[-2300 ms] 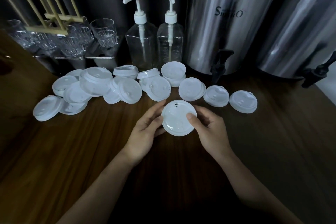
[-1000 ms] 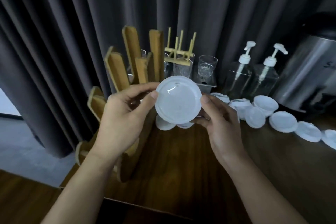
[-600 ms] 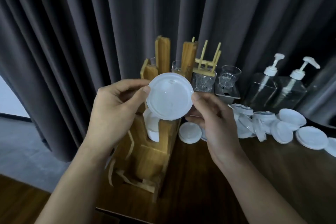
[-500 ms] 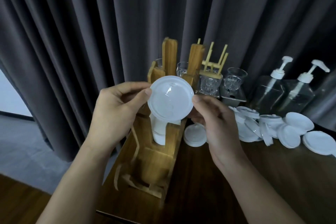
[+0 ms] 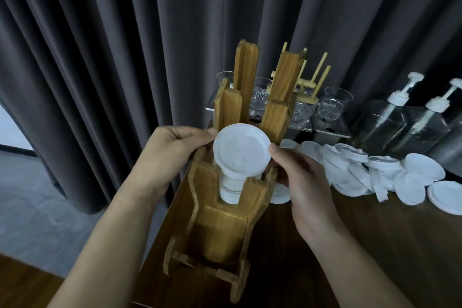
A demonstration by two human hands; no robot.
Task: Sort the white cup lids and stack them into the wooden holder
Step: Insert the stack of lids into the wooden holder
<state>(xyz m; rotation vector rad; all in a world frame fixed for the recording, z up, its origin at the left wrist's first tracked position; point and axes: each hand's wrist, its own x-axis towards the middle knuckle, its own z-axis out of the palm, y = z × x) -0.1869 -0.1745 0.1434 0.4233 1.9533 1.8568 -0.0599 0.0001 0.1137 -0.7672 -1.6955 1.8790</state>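
I hold one white cup lid [image 5: 241,151] between both hands, right over the front compartment of the wooden holder [image 5: 220,222]. My left hand [image 5: 172,155] pinches its left rim and my right hand [image 5: 297,177] its right rim. Under the lid a white stack of lids [image 5: 231,189] stands inside the holder's slot. The holder has tall slatted uprights [image 5: 246,77] behind. Several loose white lids [image 5: 375,172] lie in a heap on the dark wooden table [image 5: 375,245] to the right.
Glass cups [image 5: 332,105] on metal trays and a small wooden rack [image 5: 307,82] stand behind the holder. Two clear pump bottles [image 5: 400,122] are at the right. A dark curtain hangs behind. The table's left edge runs just beside the holder.
I have lifted the lid off the table and carried it left to the holder. Over the last half second it has come down to the top of the stack in the front slot.
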